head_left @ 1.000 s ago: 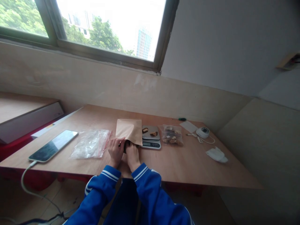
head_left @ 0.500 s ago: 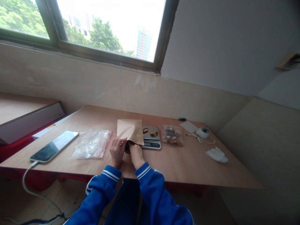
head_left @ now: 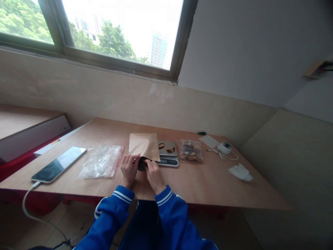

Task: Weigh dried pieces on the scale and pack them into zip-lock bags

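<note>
At the bottom centre of the frame I see my two blue sleeves with white cuff stripes, reaching over the near edge of a plywood tabletop. My left hand has its fingers curled onto the lower edge of a brown paper envelope, pinching it. My right hand lies just beside it, fingertips at the envelope's dark mouth; I cannot tell whether they grip anything. The envelope sits in the middle of the frame, tilted up off the table, its right edge overlapping a small digital scale.

Left of my hands lies a heap of clear zip bags, and further left a dark-screened tablet with a white cable dropping off the table edge. On the scale's plate rest two brown pieces; its display is too small for me to read. Right of it lies a clear bag of brown pieces, then a round white device with its cord, and nearer, a crumpled white cloth. Beyond runs a beige tiled wall, grey plaster at upper right, and a dark-framed window showing trees and a tower
</note>
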A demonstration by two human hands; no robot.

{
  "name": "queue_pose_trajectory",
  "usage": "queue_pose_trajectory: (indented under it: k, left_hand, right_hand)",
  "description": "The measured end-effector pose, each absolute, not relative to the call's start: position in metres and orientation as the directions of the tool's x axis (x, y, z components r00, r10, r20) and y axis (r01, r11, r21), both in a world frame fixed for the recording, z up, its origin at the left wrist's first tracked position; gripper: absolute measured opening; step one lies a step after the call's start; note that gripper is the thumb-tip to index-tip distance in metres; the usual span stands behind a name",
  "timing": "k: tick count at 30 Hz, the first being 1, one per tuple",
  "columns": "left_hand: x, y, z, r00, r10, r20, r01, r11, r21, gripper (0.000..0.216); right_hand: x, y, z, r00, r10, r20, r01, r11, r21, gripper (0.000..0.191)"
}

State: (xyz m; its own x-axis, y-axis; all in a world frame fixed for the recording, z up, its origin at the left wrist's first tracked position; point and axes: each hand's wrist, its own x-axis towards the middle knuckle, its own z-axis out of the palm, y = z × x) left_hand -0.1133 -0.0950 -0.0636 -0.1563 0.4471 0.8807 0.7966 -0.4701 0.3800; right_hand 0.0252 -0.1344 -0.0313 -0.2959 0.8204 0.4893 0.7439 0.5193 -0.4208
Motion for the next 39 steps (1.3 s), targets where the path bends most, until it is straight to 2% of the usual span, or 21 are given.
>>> queue_pose_trajectory:
  k: [2, 5, 7, 11, 15, 20, 26, 29, 32, 35, 39]
  left_hand:
    - [-0.113, -0.095, -0.063, -0.178, 0.454, 0.873, 0.802, -0.447, 0.396, 0.011]
    - [-0.112, -0.096, -0.061, -0.195, 0.449, 0.872, 0.814, -0.423, 0.399, 0.012]
    - [-0.112, -0.097, -0.059, -0.202, 0.438, 0.876, 0.816, -0.42, 0.398, 0.012]
    - [-0.112, -0.096, -0.058, -0.209, 0.438, 0.874, 0.816, -0.415, 0.403, 0.013]
    - [-0.112, -0.095, -0.06, -0.194, 0.436, 0.879, 0.817, -0.424, 0.391, 0.012]
    - [-0.112, -0.095, -0.059, -0.179, 0.423, 0.888, 0.825, -0.428, 0.369, 0.009]
    - [-0.111, -0.097, -0.06, -0.193, 0.458, 0.868, 0.808, -0.428, 0.405, 0.012]
    - [-0.112, -0.096, -0.061, -0.198, 0.466, 0.863, 0.8, -0.432, 0.417, 0.011]
    - [-0.112, -0.096, -0.061, -0.201, 0.465, 0.862, 0.793, -0.439, 0.422, 0.01]
    - [-0.111, -0.097, -0.059, -0.203, 0.459, 0.865, 0.795, -0.438, 0.419, 0.01]
    - [-0.111, -0.097, -0.057, -0.188, 0.445, 0.876, 0.808, -0.437, 0.395, 0.009]
  right_hand:
    - [0.033, -0.144, -0.026, -0.291, 0.777, 0.558, 0.598, 0.603, -0.528, 0.029]
    - [0.051, -0.152, -0.019, -0.219, 0.744, 0.632, 0.479, 0.646, -0.594, 0.023]
    - [0.066, -0.148, -0.017, -0.085, 0.741, 0.666, 0.512, 0.605, -0.609, 0.023]
    - [0.094, -0.117, -0.017, 0.131, 0.713, 0.688, 0.722, 0.407, -0.56, 0.024]
    - [0.103, -0.082, -0.018, 0.075, 0.795, 0.603, 0.889, 0.22, -0.401, 0.023]
    - [0.097, -0.058, -0.024, -0.02, 0.88, 0.475, 0.954, 0.159, -0.255, 0.029]
    - [0.104, -0.062, -0.029, 0.031, 0.87, 0.492, 0.941, 0.141, -0.307, 0.032]
    - [0.107, -0.072, -0.028, -0.024, 0.845, 0.535, 0.934, 0.209, -0.289, 0.035]
    - [0.106, -0.078, -0.028, -0.077, 0.854, 0.514, 0.939, 0.235, -0.25, 0.036]
    - [0.101, -0.084, -0.025, -0.075, 0.861, 0.504, 0.933, 0.238, -0.268, 0.04]
    - [0.087, -0.11, -0.015, -0.086, 0.762, 0.641, 0.838, 0.404, -0.367, 0.038]
